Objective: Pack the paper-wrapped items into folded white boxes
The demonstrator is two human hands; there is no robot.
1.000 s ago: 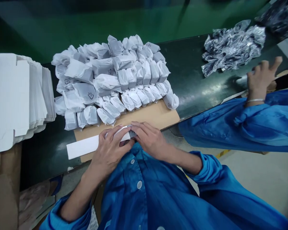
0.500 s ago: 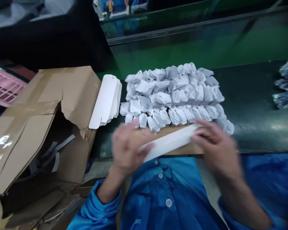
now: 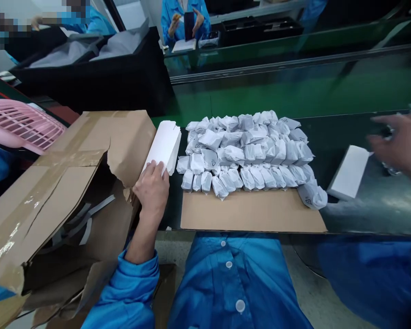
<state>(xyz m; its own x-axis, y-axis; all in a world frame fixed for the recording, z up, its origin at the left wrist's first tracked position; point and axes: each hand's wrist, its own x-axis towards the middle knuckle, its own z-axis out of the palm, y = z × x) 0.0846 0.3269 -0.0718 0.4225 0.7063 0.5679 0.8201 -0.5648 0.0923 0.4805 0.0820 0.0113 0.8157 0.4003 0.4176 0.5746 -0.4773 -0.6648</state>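
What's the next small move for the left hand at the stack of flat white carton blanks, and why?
Probably pinch the top blank and slide it off. The left hand rests on the near end of the stack of flat white carton blanks, fingers on its edge, nothing lifted. The right hand, blurred, is away beside the white rectangular box on the dark belt.

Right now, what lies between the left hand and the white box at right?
Head view: wrapped white packets on a cardboard sheet, between left hand and white box.
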